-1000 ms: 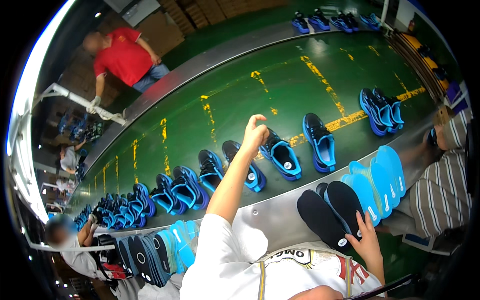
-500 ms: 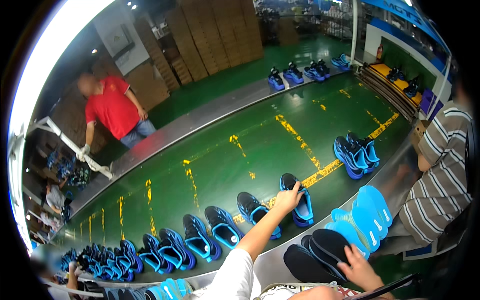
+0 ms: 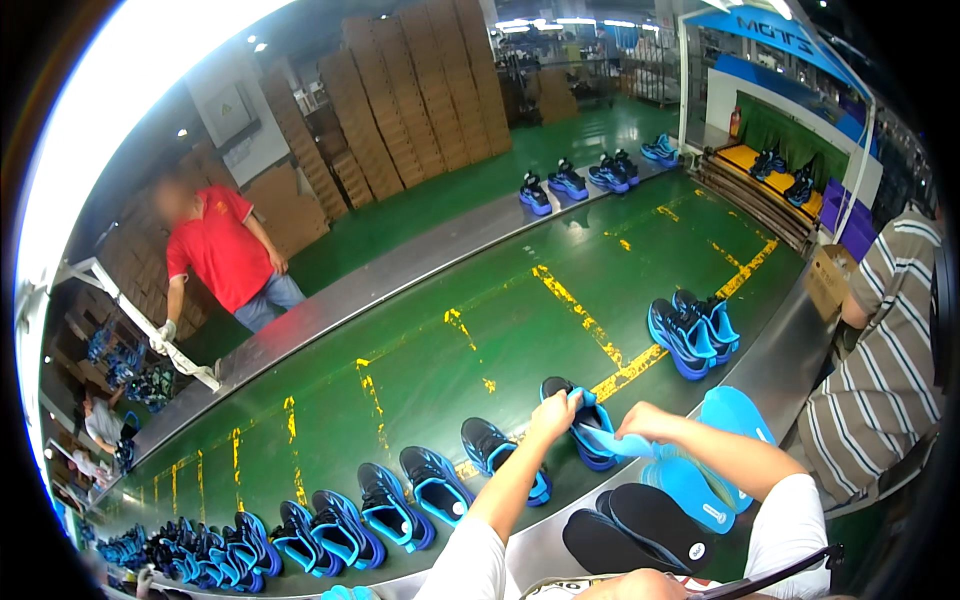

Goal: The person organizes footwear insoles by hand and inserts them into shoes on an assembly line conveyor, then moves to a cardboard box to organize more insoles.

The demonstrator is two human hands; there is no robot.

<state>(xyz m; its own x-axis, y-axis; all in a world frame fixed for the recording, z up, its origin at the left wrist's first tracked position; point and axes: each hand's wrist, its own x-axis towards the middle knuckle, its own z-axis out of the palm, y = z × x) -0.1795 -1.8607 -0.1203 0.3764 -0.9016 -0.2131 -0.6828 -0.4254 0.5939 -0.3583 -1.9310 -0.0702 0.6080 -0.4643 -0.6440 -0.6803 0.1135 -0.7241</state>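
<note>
A black and blue sneaker [image 3: 596, 456] sits on the green conveyor belt in front of me, its opening facing me. My left hand [image 3: 556, 412] is closed on the tongue area at the top of that shoe. My right hand [image 3: 645, 422], just to the right, pinches a light blue insole [image 3: 612, 442] whose front end reaches over the shoe's opening. How far the insole goes inside is hidden. Below my right forearm lie more blue insoles [image 3: 690, 492] and a stack of black insoles [image 3: 640, 525] on the metal ledge.
Several sneakers [image 3: 395, 505] line the belt's near side to the left. A pair of sneakers [image 3: 692, 333] stands farther right. Across the belt, a person in red [image 3: 225, 250] stands by a metal ledge [image 3: 420, 265]. A person in a striped shirt [image 3: 870, 370] sits close on my right.
My right hand has left the black insoles and come up to the shoe with a blue insole. My left hand has closed at the shoe's top. The view has shifted slightly.
</note>
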